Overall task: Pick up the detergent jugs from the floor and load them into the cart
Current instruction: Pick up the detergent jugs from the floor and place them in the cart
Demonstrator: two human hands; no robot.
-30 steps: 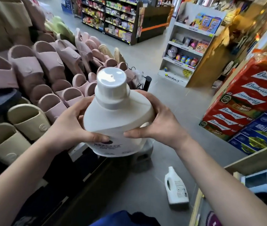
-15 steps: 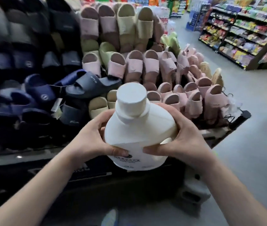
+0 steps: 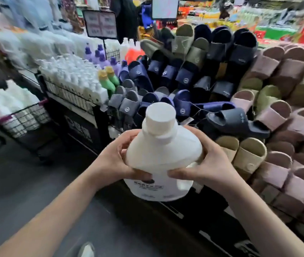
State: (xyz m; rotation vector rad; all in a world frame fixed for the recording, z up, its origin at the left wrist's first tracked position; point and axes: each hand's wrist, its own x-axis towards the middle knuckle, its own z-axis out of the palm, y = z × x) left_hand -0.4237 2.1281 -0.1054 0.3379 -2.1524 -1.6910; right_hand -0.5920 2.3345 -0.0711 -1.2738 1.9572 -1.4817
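A large white detergent jug (image 3: pixel 163 154) with a wide white cap is held upright at chest height in the middle of the head view. My left hand (image 3: pixel 114 160) grips its left side and my right hand (image 3: pixel 206 164) grips its right side, thumbs pressed on the front above a dark label. A wire-sided cart (image 3: pixel 27 115) holding white jugs stands at the far left, well apart from the jug in my hands. No jug on the floor is in view.
A slanted display of slippers (image 3: pixel 231 101) in navy, grey, olive and pink fills the right and centre behind the jug. Shelves of white, purple and green bottles (image 3: pixel 84 78) stand at centre left, with a price sign (image 3: pixel 100 24) above. Grey floor lies at lower left.
The view has swung left while both hands keep the jug. The aisle and the small jug on the floor have left the view; the bottle shelves and the wire cart have come in at left.
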